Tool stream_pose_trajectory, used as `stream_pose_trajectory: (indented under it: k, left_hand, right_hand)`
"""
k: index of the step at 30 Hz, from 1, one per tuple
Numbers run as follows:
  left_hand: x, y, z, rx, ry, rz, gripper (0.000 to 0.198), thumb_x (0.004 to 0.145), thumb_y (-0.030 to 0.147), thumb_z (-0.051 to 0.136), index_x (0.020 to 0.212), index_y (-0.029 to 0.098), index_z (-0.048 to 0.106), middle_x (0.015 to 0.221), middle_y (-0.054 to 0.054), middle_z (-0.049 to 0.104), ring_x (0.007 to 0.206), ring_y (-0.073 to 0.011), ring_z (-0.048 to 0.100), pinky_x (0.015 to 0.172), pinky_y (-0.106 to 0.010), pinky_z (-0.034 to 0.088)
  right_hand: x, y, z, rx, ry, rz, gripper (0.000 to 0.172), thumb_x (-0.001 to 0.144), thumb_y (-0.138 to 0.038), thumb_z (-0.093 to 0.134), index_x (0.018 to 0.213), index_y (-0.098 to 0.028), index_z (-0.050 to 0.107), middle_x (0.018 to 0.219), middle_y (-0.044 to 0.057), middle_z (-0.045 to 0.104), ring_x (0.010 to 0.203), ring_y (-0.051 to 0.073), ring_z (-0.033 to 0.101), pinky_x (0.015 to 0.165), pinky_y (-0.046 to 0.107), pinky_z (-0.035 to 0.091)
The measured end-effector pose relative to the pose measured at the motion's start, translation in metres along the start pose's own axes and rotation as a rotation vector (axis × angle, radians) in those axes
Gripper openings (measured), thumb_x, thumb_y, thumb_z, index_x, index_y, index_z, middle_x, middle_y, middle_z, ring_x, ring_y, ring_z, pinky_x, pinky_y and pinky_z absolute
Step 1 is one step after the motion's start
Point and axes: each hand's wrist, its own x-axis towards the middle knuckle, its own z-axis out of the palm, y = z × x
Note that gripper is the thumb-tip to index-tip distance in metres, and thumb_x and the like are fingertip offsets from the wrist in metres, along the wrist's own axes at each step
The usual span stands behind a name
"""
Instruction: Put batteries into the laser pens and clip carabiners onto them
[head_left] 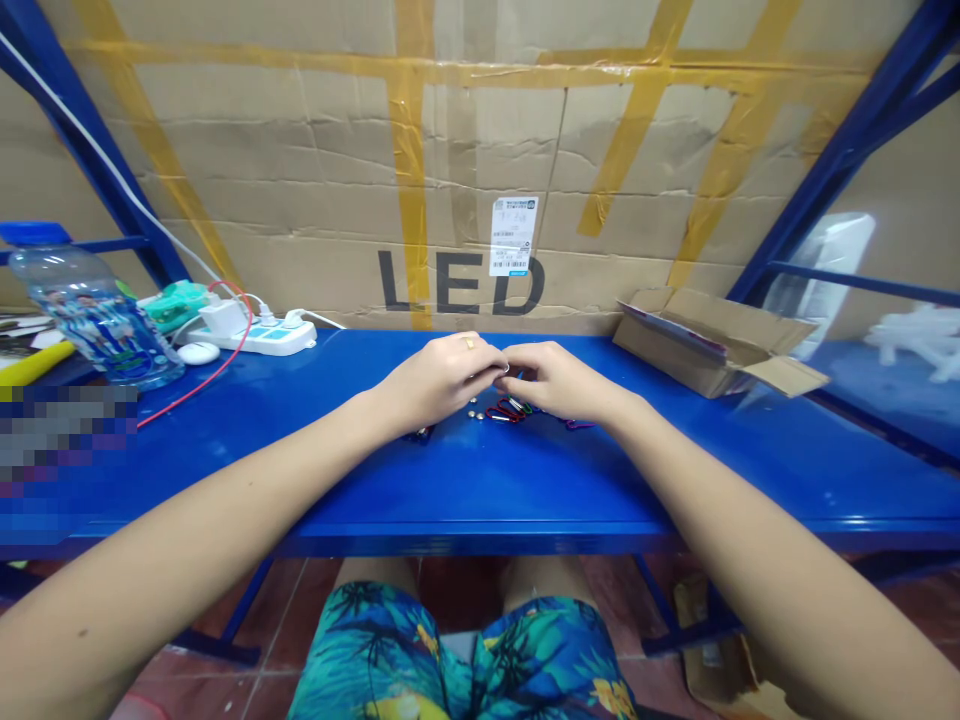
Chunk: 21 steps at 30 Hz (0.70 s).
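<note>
My left hand and my right hand meet fingertip to fingertip over the middle of the blue table. Both have their fingers curled in a pinch. A thin pale glint shows where the fingertips come together, but what they hold is too small and covered to name. Below them lie several coloured carabiners, among them a red carabiner and a purple carabiner, partly hidden by my right hand. A few small silvery round pieces rest just left of these. Small dark items peek out under my left wrist.
An open cardboard box sits at the back right. On the left stand a water bottle and a white power strip, with a red cable running across the table. A large taped carton walls off the back.
</note>
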Motion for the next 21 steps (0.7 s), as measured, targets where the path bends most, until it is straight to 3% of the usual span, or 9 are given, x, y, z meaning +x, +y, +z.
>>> stream_pose_trajectory:
  k: [9, 14, 21]
  left_hand:
    - [-0.003, -0.008, -0.001, 0.020, -0.059, 0.057, 0.022, 0.100, 0.021, 0.047, 0.102, 0.016, 0.068, 0.097, -0.010, 0.071, 0.091, -0.0178, 0.066, 0.082, -0.031, 0.052]
    - [-0.002, -0.007, -0.006, 0.017, -0.095, -0.018, 0.020, 0.097, 0.019, 0.049, 0.100, 0.015, 0.068, 0.094, -0.008, 0.071, 0.089, -0.0179, 0.065, 0.081, -0.031, 0.050]
    - [-0.002, -0.008, -0.014, 0.069, -0.454, -0.027, 0.019, 0.091, 0.019, 0.054, 0.088, 0.019, 0.073, 0.086, -0.006, 0.070, 0.087, -0.0205, 0.060, 0.083, -0.034, 0.042]
  right_hand:
    - [0.001, 0.002, -0.001, -0.019, 0.022, 0.005, 0.015, 0.088, -0.022, 0.055, 0.086, -0.016, 0.069, 0.085, 0.003, 0.071, 0.073, 0.014, 0.058, 0.070, 0.026, 0.041]
    - [0.001, 0.006, -0.001, -0.026, 0.028, 0.026, 0.016, 0.087, -0.022, 0.056, 0.091, -0.017, 0.071, 0.089, 0.004, 0.073, 0.075, 0.015, 0.060, 0.070, 0.026, 0.043]
    - [0.001, 0.010, -0.003, -0.029, 0.026, 0.067, 0.021, 0.087, -0.021, 0.057, 0.098, -0.018, 0.074, 0.098, 0.006, 0.075, 0.084, 0.018, 0.066, 0.078, 0.029, 0.049]
